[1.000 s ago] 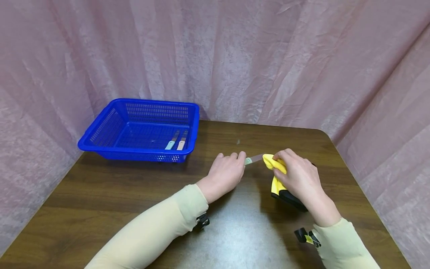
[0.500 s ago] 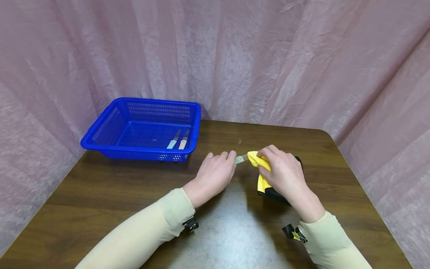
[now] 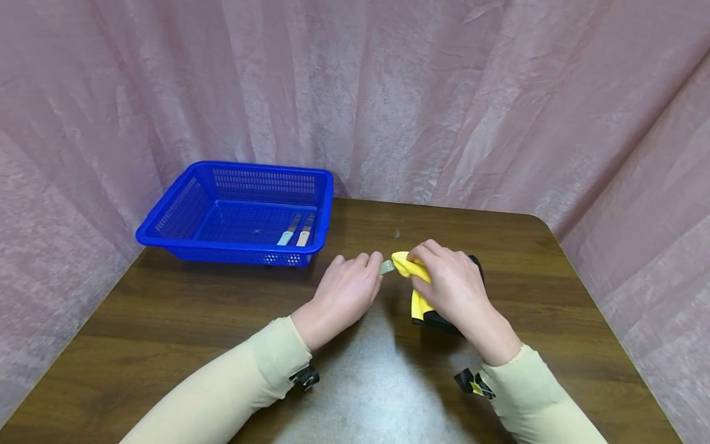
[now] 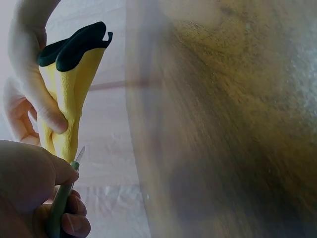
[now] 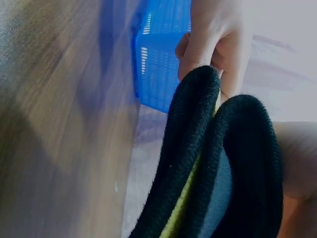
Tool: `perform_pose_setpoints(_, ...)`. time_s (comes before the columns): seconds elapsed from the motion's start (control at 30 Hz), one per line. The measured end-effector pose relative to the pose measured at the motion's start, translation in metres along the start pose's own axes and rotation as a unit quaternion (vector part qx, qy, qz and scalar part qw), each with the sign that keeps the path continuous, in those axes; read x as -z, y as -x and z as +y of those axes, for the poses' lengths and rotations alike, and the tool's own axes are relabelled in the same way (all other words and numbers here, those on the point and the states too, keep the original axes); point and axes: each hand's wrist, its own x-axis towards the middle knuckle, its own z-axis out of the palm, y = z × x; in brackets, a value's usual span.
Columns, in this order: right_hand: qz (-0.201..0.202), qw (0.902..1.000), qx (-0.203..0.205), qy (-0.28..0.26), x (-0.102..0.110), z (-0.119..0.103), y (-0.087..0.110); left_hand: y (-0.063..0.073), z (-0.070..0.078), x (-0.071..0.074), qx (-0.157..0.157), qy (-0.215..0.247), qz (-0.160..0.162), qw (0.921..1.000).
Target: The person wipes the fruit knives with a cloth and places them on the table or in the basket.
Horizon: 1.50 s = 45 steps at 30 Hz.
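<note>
My left hand (image 3: 346, 290) grips a small knife by its pale green handle (image 3: 386, 267), the handle's end poking out past the fingers toward the right. In the left wrist view a short piece of blade (image 4: 80, 154) shows beside the cloth; the rest is hidden. A yellow cloth (image 3: 409, 265) with a black border is pinched in my right hand (image 3: 452, 287), folded over the blade close to the handle. From the right wrist, the black border (image 5: 198, 129) of the cloth fills the foreground, and the left hand (image 5: 218, 39) appears beyond it.
At the back left of the wooden table (image 3: 532, 259) stands a blue plastic basket (image 3: 238, 250). Two knives lie in its right side, one with a light blue handle (image 3: 285, 238), one with a pink handle (image 3: 302, 238). A pink curtain (image 3: 388, 98) hangs behind the table.
Both hands have shifted left. The right hand has brought the cloth along the blade toward the handle, so the blade that showed earlier in the head view is now covered.
</note>
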Motion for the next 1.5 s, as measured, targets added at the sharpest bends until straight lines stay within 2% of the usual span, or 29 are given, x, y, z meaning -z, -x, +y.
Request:
perform_pose_setpoints(0.17, 0.003, 1.0000, 0.009, 0.000, 0.000, -0.002, -0.001, 0.003, -0.003, 0.005, 0.006, 0.006, -0.006, 0.9999)
perform_pose_setpoints(0.67, 0.012, 0.9995, 0.028, 0.001, 0.004, -0.009, -0.006, 0.008, -0.009, 0.018, 0.008, 0.008, 0.007, 0.9999)
perform_pose_setpoints(0.9, 0.012, 0.9997, 0.019, 0.004, 0.005, -0.005, -0.008, 0.010, -0.011, 0.020, 0.010, 0.013, 0.005, 0.9999)
perform_pose_setpoints(1.27, 0.007, 0.9999, -0.009, 0.004, 0.009, 0.005, -0.008, 0.013, -0.012, 0.022, 0.009, 0.020, 0.027, 0.9994)
perform_pose_setpoints(1.5, 0.005, 0.9995, -0.030, 0.002, 0.011, 0.011, -0.009, 0.015, -0.013, 0.025, 0.007, 0.016, 0.028, 0.9994)
